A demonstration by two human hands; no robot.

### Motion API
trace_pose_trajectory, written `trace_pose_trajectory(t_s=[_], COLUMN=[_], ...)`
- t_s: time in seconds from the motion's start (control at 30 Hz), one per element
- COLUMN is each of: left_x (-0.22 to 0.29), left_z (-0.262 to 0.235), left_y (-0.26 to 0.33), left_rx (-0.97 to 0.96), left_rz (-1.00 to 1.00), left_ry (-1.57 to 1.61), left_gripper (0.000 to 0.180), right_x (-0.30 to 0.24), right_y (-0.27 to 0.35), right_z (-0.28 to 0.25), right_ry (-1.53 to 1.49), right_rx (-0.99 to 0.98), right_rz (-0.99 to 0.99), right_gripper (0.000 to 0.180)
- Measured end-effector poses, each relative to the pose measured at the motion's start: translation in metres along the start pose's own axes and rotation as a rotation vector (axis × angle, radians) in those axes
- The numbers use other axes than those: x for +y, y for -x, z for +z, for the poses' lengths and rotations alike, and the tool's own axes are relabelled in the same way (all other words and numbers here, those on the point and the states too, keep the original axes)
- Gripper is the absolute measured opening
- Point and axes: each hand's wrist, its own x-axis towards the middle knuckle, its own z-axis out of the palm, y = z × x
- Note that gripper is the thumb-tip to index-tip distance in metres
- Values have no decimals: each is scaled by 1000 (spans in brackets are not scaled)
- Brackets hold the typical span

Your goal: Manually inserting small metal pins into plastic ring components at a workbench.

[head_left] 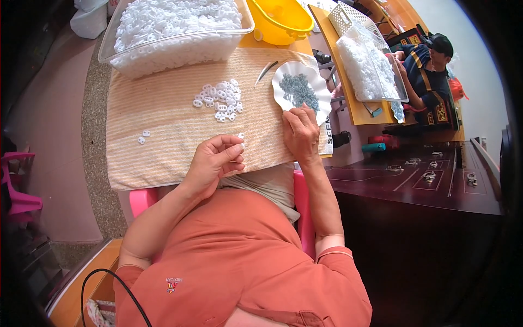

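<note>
My left hand (212,161) pinches a small white plastic piece with holes (241,135) between thumb and forefinger, above the near part of the striped cloth (163,158). To its right, my right hand (302,133) reaches over the near rim of a white wavy-edged dish (279,92). Its fingers are curled together, and whatever they grip is hidden. Many tiny grey-blue parts (298,90) lie in the dish. Beyond my left hand is a loose pile of white two-holed pieces (222,98). Two similar pieces (144,136) lie apart at the left.
A clear bin of white pieces (174,49) stands at the back left, beside a yellow basin (280,22). A thin curved tool (266,73) lies by the dish. At right, a person in a dark cap (427,76) sits behind another table with a full bin (373,65).
</note>
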Motion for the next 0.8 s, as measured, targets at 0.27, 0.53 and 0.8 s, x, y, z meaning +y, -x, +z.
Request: trace_pose_trajectory(t_s=[0.27, 0.53, 0.8], left_x=[1, 0, 0], left_z=[2, 1, 0], left_y=[0, 0, 0], left_rx=[6, 6, 9], left_rz=[-1, 5, 0], left_ry=[9, 13, -4], left_gripper=[15, 14, 14], right_x=[4, 6, 13], right_y=[4, -1, -2], right_z=[-1, -9, -14], right_ry=[-153, -206, -252], right_rx=[38, 67, 27], right_rz=[119, 249, 350], right_gripper=[16, 16, 17])
